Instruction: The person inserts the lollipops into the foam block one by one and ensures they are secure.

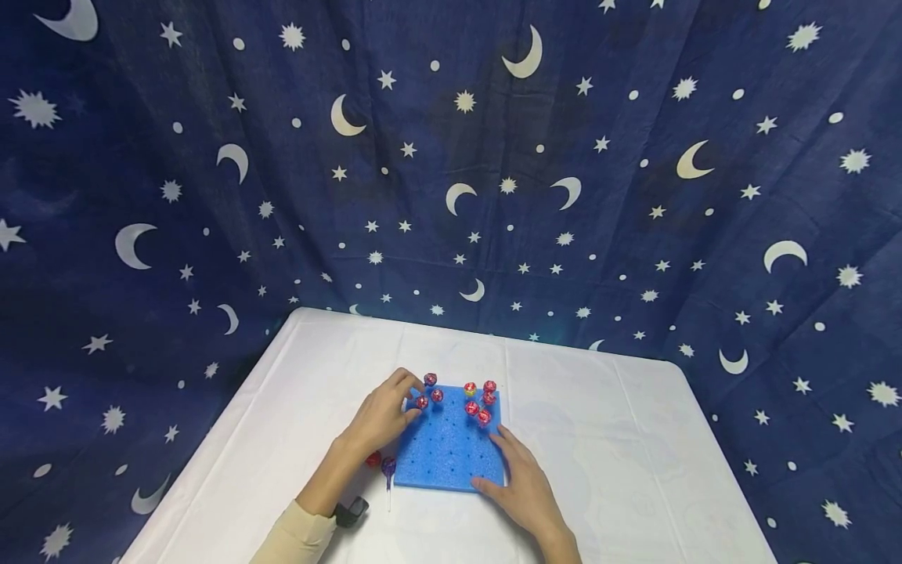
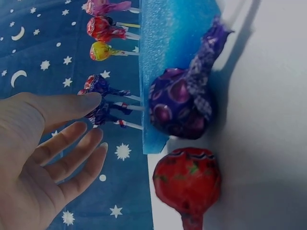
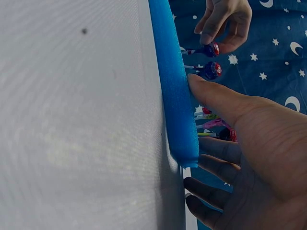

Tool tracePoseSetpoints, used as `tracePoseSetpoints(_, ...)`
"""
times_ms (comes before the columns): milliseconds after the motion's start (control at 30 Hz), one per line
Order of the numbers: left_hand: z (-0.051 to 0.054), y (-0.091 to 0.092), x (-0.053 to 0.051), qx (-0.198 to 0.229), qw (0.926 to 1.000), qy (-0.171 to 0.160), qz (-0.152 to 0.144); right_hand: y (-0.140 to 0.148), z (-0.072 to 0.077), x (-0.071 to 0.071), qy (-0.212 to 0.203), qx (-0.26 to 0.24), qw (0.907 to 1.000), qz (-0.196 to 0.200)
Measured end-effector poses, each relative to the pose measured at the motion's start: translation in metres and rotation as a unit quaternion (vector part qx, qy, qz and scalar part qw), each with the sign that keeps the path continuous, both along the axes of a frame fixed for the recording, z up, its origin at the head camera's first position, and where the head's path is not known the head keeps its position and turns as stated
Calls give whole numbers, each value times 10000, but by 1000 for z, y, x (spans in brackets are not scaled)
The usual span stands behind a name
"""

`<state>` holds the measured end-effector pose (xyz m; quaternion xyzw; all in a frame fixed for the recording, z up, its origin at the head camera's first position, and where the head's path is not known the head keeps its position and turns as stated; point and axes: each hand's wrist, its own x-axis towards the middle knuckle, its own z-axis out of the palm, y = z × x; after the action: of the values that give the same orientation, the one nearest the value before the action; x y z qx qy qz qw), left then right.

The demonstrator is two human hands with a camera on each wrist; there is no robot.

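A blue foam block (image 1: 451, 439) dotted with small holes lies on the white table, with lollipops standing in it. At its far left corner my left hand (image 1: 383, 413) has thumb and fingertips around the head of a dark-wrapped lollipop (image 1: 422, 402); the thumb partly hides it in the left wrist view. Two similar lollipops (image 1: 437, 395) stand close by. My right hand (image 1: 524, 486), fingers spread, rests along the block's right edge, its thumb (image 3: 211, 91) at the near corner. Beneath my left forearm, a purple lollipop (image 2: 180, 103) and a red lollipop (image 2: 187, 175) lie on the table.
Several red and pink lollipops, one with yellow (image 1: 470, 388), stand at the block's far right corner. A dark wrist device (image 1: 352, 511) sits on my left wrist. The table (image 1: 620, 454) reaches back to a navy curtain (image 1: 423, 196) printed with moons and stars.
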<state>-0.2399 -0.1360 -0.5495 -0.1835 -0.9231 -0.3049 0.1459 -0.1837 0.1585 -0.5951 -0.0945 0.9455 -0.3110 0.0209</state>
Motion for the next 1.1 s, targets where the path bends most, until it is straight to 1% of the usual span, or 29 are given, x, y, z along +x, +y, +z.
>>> tracePoseSetpoints(167, 3, -5, 3, 12, 10000, -71, 66, 0, 1, 0, -12, 16, 10000, -27)
tracePoseSetpoints(333, 6, -11, 9, -59, 9994, -322, 125, 0, 2, 1, -10, -21, 10000, -32)
tracePoseSetpoints(433, 8, -16, 15, -211, 9976, -619, 220, 0, 2, 1, 12, -50, 10000, -26)
tracePoseSetpoints(567, 10, -23, 22, -433, 9925, -1100, 302, 0, 2, 1, 20, -64, 10000, -13)
tracePoseSetpoints(667, 11, -29, 27, -475, 9896, -1324, 298, 0, 1, 1, 26, -57, 10000, -15)
tracePoseSetpoints(800, 10, -36, 33, -571, 9877, -1446, 164, 0, 1, 1, 25, -44, 10000, -21)
tracePoseSetpoints(933, 9, -44, 40, -725, 9851, -1555, -140, 1, 0, 1, 15, -76, 10000, 2)
tracePoseSetpoints(1033, 7, -48, 45, -722, 9818, -1729, -304, 1, 0, 1, 32, -109, 9999, 25)
tracePoseSetpoints(1100, 6, -51, 48, -726, 9796, -1837, -362, 1, 0, 1, 48, -107, 9999, 45)
